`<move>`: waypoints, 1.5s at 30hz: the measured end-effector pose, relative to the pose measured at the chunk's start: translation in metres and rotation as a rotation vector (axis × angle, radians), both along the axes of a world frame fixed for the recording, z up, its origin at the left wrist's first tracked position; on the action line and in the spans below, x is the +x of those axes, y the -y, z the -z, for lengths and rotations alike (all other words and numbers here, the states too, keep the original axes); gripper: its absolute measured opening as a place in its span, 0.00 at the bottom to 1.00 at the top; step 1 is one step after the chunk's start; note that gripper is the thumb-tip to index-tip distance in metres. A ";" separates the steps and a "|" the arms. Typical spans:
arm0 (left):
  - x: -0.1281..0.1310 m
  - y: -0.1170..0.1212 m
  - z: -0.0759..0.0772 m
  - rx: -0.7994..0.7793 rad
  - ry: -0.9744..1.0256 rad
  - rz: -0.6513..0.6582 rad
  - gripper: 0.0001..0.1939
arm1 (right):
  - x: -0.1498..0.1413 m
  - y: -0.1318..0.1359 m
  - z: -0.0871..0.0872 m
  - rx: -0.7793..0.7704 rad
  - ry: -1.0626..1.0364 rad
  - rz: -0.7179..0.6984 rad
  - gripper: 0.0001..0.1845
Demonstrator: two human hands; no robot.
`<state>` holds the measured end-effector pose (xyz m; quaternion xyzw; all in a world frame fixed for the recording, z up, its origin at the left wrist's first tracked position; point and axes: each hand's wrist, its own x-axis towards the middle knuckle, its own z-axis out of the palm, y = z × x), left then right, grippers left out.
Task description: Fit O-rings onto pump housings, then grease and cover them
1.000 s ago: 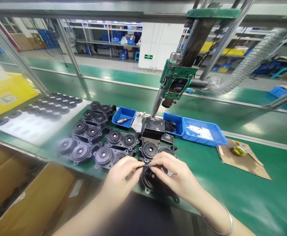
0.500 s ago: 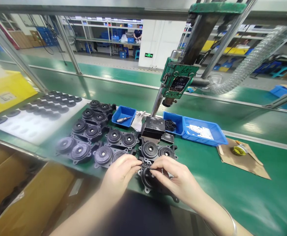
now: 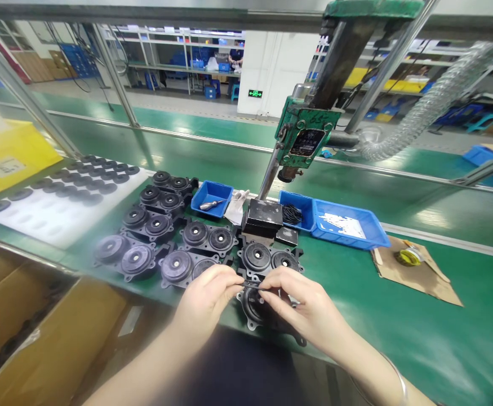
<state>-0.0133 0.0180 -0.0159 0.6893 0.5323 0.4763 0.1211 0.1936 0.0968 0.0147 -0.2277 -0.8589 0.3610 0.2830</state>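
Between the fingertips of my left hand (image 3: 214,296) and my right hand (image 3: 301,296) stretches a thin black band (image 3: 252,285), which looks like a rubber ring. Both hands pinch it, one at each end. Directly beneath lies a black twin-round housing (image 3: 251,309), partly covered by my right hand. Just behind it is another such housing (image 3: 257,257), its round parts facing up with a light dot at the centre. To the left, several more black housings (image 3: 177,265) lie in rows on the green table; my left hand overlaps the nearest one.
A green press (image 3: 307,132) stands behind a black metal block (image 3: 265,213). Blue bins hold a screwdriver (image 3: 210,205), black rings (image 3: 292,214) and white pieces (image 3: 343,224). Black discs (image 3: 89,181) lie on a white sheet at left. Cardboard (image 3: 419,270) carries a yellow-labelled jar (image 3: 409,256).
Hardly anything differs. Both hands keep the band stretched in nearly the same place, and the whole view has shifted very slightly.
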 end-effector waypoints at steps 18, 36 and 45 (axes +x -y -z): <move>0.029 -0.003 -0.014 0.102 -0.213 0.085 0.08 | 0.042 0.009 -0.008 -0.048 -0.085 0.077 0.04; 0.062 -0.002 0.010 0.400 -0.632 0.314 0.18 | 0.085 0.012 0.013 0.056 -0.101 0.354 0.07; 0.064 -0.008 0.006 0.361 -0.629 0.309 0.18 | 0.086 0.007 0.016 0.049 -0.135 0.301 0.09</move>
